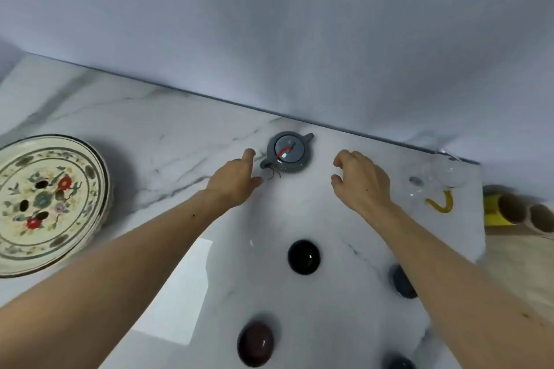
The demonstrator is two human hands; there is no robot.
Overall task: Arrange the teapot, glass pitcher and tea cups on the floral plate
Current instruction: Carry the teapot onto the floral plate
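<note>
While both hands' fingers spread empty: one teapot (288,152), four cups, one floral plate (45,204), one pitcher (440,177).

I can read no words or numbers anywhere; my plate (45,204) bears only painted flowers; the teapot (289,153) shows no mark.

Home kitchen or tea corner prob, marble-look counter (150,141) vs plain wall, teapot (289,153), floral plate (18,147)
</note>
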